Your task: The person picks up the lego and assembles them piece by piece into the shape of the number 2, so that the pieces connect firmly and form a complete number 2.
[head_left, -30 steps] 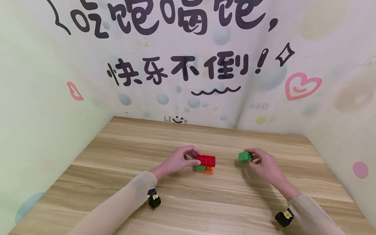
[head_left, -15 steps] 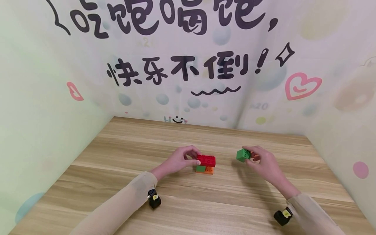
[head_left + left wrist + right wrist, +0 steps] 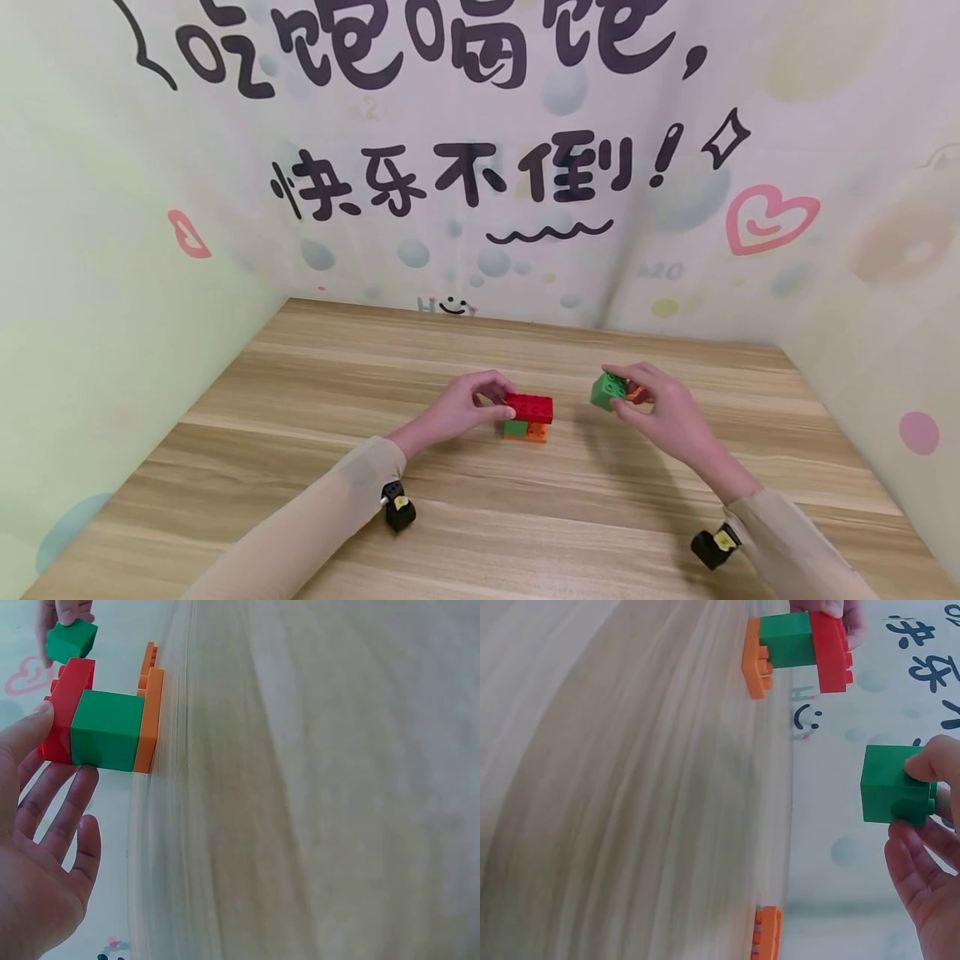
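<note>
My left hand (image 3: 467,407) pinches the left end of a red building brick (image 3: 530,408) between thumb and fingers. This brick sits on a green block (image 3: 108,730), which stands on one end of a flat orange brick (image 3: 537,432) on the table. The orange brick's other end shows bare studs beneath the red overhang. To the right, my right hand (image 3: 666,410) holds a second green block (image 3: 606,391) above the table, thumb on one side and fingers on the other. Its studs face toward the right palm, as the right wrist view shows.
Another orange brick (image 3: 766,933) lies on the wood-grain table (image 3: 480,508), mostly hidden behind my right fingers in the head view. A printed curtain wall (image 3: 450,275) stands along the table's back edge, with side walls at left and right.
My right hand has lifted the green block and carried it left, away from the loose orange brick and nearer the stack. My left hand stays almost still on the red brick.
</note>
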Demonstrator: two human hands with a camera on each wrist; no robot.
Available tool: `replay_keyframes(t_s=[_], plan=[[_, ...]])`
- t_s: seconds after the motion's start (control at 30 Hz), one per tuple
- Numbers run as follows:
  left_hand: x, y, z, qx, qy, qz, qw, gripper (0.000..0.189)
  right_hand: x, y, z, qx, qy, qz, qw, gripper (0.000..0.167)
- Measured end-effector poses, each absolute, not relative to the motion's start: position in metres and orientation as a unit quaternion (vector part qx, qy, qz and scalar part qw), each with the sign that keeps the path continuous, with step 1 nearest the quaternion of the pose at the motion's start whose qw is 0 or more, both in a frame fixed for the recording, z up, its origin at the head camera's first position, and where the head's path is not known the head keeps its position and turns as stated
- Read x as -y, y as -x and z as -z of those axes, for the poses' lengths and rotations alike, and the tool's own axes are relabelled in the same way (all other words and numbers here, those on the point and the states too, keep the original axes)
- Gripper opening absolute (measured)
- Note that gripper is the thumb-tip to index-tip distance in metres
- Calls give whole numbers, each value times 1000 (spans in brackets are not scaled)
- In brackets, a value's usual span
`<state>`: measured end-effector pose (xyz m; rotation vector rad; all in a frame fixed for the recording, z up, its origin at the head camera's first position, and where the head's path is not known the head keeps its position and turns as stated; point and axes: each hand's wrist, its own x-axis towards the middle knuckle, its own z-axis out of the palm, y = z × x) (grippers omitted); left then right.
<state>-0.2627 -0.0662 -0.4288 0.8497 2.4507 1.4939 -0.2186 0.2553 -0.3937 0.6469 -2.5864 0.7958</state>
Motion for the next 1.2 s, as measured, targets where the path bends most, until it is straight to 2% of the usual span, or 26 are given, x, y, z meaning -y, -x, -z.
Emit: replay_keyframes(t_s=[0.47, 1.2], plan=[[65, 264, 429, -816, -283, -498, 77, 27, -241, 227, 373, 908, -251, -291, 164, 46], [63, 264, 429, -815, -282, -501, 73, 27, -219, 238, 359, 891, -262, -326, 178, 38]])
